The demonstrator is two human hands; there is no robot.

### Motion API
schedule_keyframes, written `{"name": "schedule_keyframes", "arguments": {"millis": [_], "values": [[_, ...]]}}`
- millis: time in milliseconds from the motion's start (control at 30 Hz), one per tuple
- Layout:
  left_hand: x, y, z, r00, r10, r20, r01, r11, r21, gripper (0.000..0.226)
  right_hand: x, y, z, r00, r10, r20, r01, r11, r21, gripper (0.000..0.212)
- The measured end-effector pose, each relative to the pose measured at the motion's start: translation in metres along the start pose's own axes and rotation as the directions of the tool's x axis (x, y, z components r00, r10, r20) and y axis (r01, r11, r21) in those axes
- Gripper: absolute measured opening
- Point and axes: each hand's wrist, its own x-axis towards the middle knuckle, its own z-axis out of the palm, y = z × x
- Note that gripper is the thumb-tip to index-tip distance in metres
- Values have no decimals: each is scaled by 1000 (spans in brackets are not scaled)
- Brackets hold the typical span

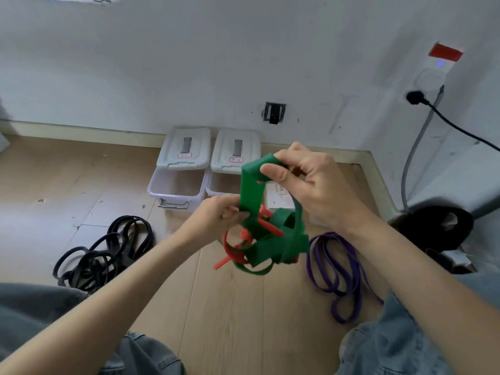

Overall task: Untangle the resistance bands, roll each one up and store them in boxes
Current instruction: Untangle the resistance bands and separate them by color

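Labels [184, 155] on box lids [186, 146], red-bordered, writing too small to read.

- A scuffed white painted wall [189, 63] fills the upper half of the view, meeting a second white wall at a corner on the right.
- A pale skirting board [81, 132] runs along its foot.
- The light wooden plank floor [224, 307] shows small marks and chips.
- A small dark metal wall fitting [274, 112] sits low on the wall.
- A white wall socket [428, 79] with a blue light holds a black plug and cable [460, 128]; a red label [445, 52] is above it.
- Lighting is soft and even.
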Motion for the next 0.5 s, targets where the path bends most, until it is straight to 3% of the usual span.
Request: {"name": "schedule_keyframes", "arguments": {"millis": [67, 133, 200, 267, 300, 367, 433, 500], "values": [[3, 3, -9, 995, 50, -87, -38, 990, 137, 15, -1, 7, -8, 993, 116, -23, -116, 993, -1, 26], [2, 17, -20, 962, 184, -202, -164, 980, 114, 13, 0, 22, -21, 961, 277, 13, -276, 960, -48, 27], [-2, 30, -28, 949, 138, -284, -158, 986, -48, 11, -2, 37, -33, 855, 495, 153, -475, 867, -149, 26], [-5, 33, -33, 965, 1, -264, 2, 1000, 10, 22, -9, 46, -32, 713, 640, 287, -556, 765, -325, 48], [-8, 34, -34, 976, -40, -212, 55, 996, 64, 26, -11, 47, -28, 688, 647, 329, -525, 756, -390, 65], [-14, 40, -33, 987, -51, -153, 53, 999, 10, 30, -15, 41, -13, 705, 545, 454, -460, 839, -291, 77], [-20, 51, -32, 996, 17, -82, -24, 996, -85, 29, -20, 36, 3, 752, 386, 534, -418, 906, -67, 64], [-24, 53, -30, 996, 78, -54, -86, 979, -184, 28, -18, 29, 10, 817, 307, 489, -375, 926, 45, 45]]}}
